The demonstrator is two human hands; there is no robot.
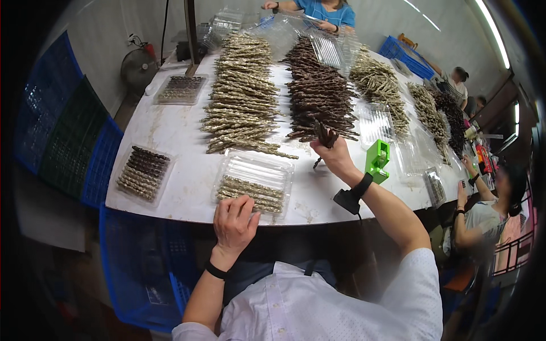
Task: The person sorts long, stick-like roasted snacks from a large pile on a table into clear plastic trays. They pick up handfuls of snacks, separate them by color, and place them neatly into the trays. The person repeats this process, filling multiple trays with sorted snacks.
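Note:
My right hand (334, 156) is closed around a small bunch of dark brown twisted sticks (325, 136), held upright over the white table just in front of the big dark pile (318, 91). My left hand (234, 224) rests with fingers extended on the near edge of a see-through plastic tray (259, 169). Gold twisted sticks (250, 193) lie side by side in the tray's near part, and its far part shows bare ridges. Farther left sits a filled tray (144, 175), dark sticks at its far end and gold ones nearer.
A large gold pile (242, 96) lies beyond my tray. A green tape dispenser (377, 161) stands right of my right hand. Another filled tray (181, 90) sits far left. Blue crates (136, 267) stand below the table edge. Co-workers sit across (327, 11) and to the right (483, 210).

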